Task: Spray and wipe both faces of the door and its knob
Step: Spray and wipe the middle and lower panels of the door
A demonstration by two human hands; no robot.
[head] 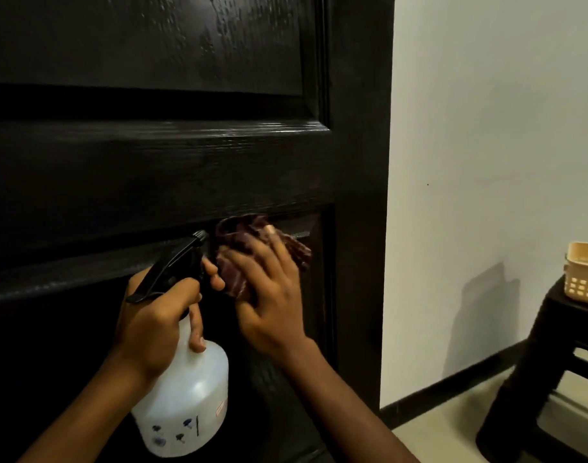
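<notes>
Right hand (269, 295) lay with fingers fairly straight, pressing a cloth (234, 235) against the door (152, 178) at the top of a lower panel. Left hand (152, 325) gripped the bottle (189, 396) by its neck, finger at the trigger, just beside the cloth.

Risk, as judged: the nozzle sat so near that a squeeze could wet the wiping hand instead of the wood, and firm pressure might swing the door.

The knob was not in view and the far face was hidden. The dark finish made wet and dry areas hard to separate.

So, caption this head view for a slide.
Right hand presses cloth on dark door; left hand grips spray bottle.
</notes>
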